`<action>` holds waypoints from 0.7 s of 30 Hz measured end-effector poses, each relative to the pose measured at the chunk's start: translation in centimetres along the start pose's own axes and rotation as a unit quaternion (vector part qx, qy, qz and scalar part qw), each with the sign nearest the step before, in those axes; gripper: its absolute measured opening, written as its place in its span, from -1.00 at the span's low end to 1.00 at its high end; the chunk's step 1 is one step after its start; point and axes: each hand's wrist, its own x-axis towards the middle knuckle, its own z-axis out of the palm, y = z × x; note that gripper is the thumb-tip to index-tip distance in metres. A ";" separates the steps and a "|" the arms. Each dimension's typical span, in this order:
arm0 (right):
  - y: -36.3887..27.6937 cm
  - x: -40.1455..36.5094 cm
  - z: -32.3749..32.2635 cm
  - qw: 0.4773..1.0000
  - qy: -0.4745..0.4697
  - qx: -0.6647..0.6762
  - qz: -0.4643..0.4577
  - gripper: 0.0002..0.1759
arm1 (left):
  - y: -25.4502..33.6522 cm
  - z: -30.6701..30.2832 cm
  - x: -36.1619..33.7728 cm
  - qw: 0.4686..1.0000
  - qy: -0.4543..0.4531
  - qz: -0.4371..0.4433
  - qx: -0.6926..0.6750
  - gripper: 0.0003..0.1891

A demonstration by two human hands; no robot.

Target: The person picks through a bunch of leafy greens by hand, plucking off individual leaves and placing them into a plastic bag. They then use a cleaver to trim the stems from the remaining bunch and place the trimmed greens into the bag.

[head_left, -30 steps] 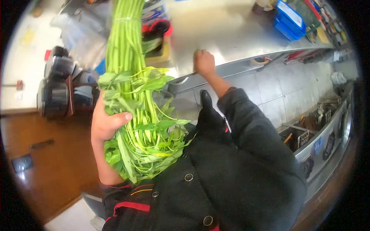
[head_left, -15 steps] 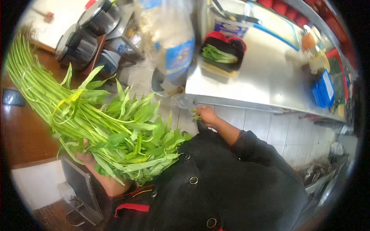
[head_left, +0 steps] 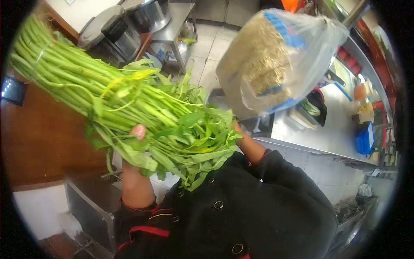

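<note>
A large bundle of long green leafy stems (head_left: 129, 99) lies across the left and middle of the view, tied near its cut ends at the upper left. My left hand (head_left: 137, 137) holds it from below, with a fingertip showing among the leaves. My right hand is hidden behind the leafy end; only its wrist and forearm show, so its fingers cannot be seen. A hanging clear plastic bag (head_left: 276, 64) with tan contents and blue print is just beyond the leaves.
Metal pots (head_left: 151, 17) stand at the upper left beside a metal shelf (head_left: 179, 9). On the steel counter (head_left: 336, 125) at the right are a black container (head_left: 319, 113) with greens and a blue basket (head_left: 365, 139). A dark wooden surface (head_left: 43, 142) is at the left.
The bundle has shifted right and nearer. My right hand, visible before with a small green piece, is now behind the leaves. The plastic bag appears larger and further right; the counter has shifted right.
</note>
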 end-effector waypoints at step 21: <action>-14.5 27.6 6.1 0.937 0.103 0.326 -0.071 -0.74 | -7.3 -1.5 40.7 0.967 -0.212 -0.136 -0.032 -0.21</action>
